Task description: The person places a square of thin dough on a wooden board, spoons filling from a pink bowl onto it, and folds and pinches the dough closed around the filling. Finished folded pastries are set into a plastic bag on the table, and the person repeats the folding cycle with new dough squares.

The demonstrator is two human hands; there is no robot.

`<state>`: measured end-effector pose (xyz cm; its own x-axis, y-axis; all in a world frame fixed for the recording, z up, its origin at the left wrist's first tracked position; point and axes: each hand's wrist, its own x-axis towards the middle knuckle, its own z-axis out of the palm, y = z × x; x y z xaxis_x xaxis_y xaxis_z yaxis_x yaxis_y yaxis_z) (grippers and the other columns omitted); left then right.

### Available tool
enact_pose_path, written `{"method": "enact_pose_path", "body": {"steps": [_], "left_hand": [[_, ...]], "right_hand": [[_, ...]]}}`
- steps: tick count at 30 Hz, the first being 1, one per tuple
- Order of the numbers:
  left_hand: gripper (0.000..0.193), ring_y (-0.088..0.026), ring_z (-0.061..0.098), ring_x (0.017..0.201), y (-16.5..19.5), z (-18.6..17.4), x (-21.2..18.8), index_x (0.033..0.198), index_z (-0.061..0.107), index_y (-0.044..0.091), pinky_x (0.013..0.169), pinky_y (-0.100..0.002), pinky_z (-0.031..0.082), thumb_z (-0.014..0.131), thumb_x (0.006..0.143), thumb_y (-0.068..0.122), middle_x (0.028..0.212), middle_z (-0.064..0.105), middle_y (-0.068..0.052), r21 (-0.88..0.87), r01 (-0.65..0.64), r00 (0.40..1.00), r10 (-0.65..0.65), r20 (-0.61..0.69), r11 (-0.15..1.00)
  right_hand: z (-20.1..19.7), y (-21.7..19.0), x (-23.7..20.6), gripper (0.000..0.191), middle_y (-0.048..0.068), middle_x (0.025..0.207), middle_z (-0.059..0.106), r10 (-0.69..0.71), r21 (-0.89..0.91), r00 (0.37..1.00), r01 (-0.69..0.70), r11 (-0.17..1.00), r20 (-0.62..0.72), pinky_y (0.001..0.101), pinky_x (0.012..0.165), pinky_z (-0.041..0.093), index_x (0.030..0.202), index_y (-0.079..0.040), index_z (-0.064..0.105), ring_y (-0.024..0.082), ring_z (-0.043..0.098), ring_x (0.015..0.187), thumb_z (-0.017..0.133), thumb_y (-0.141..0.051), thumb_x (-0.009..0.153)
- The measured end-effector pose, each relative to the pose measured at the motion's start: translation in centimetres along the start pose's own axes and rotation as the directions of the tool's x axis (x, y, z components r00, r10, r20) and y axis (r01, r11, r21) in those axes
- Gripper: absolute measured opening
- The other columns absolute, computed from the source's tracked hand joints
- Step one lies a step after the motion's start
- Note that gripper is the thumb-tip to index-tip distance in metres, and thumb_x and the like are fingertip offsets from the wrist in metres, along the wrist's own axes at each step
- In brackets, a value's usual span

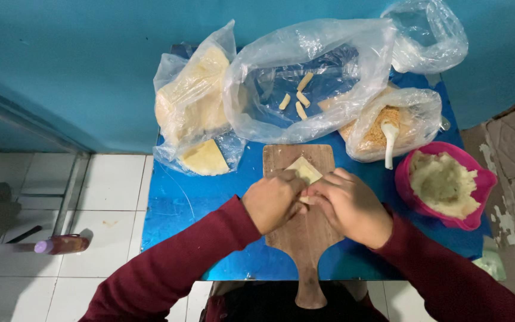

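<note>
So, quick notes:
hands: our left hand [274,200] and right hand [351,206] both pinch the pastry sheet [305,170]
sheet: on the wooden board [305,238], under our fingertips
risk: we'd guess it tears if pinched hard

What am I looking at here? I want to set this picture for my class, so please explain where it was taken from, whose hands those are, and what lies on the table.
There is one picture, taken by a camera worn on a person's head and looking down, so the two hands in dark red sleeves are that person's own. The left hand and right hand press together on a pale square dough sheet, which lies on a wooden cutting board. The board sits on a blue table. Behind it, a big clear bag holds a few small finished rolls. A bag to the left holds more pale sheets. To the right are a bag of crumbs with a white spoon, and a pink bowl of pale mash.
</note>
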<state>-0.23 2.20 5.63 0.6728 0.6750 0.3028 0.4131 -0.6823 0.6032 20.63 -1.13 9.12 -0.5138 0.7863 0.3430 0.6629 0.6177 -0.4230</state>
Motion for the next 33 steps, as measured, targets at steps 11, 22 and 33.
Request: {"method": "enact_pose_path", "body": {"steps": [11, 22, 33], "left_hand": [[0.008, -0.033, 0.072, 0.081, -1.3, 0.4, 0.8, 0.088, 0.068, 0.013, 0.069, -0.044, 0.056, 0.069, 0.084, 0.007, 0.083, 0.072, -0.006, -0.174, 0.193, 0.98, -0.199, -0.016, 0.966], [0.019, -0.037, 0.068, 0.089, -0.2, 0.2, 0.1, 0.098, 0.068, 0.007, 0.071, -0.047, 0.056, 0.076, 0.08, 0.009, 0.09, 0.067, -0.015, 0.064, 0.004, 0.998, 0.0, -0.065, 0.998], [0.016, -0.038, 0.069, 0.086, -1.0, 0.2, 0.5, 0.091, 0.067, 0.005, 0.076, -0.047, 0.056, 0.069, 0.076, 0.001, 0.086, 0.068, -0.016, 0.006, -0.023, 0.991, 0.024, -0.128, 1.0]], "right_hand": [[1.2, 2.1, 0.5, 0.011, 0.007, 0.069, 0.066, 0.308, 0.1, 0.939, -0.325, 0.941, 0.152, 0.0395, 0.074, 0.047, 0.081, -0.009, 0.074, 0.027, 0.061, 0.07, 0.08, -0.019, 0.081], [1.3, 0.2, -0.2, 0.007, 0.004, 0.087, 0.068, 0.046, -0.083, 0.997, -0.051, 0.995, -0.057, 0.0421, 0.074, 0.045, 0.087, -0.01, 0.069, 0.029, 0.061, 0.086, 0.073, -0.015, 0.083], [1.5, 0.5, 0.2, 0.004, 0.005, 0.089, 0.067, 0.057, -0.08, 0.988, -0.069, 0.994, -0.143, 0.0407, 0.078, 0.046, 0.09, -0.011, 0.071, 0.03, 0.057, 0.085, 0.068, -0.011, 0.088]]}}
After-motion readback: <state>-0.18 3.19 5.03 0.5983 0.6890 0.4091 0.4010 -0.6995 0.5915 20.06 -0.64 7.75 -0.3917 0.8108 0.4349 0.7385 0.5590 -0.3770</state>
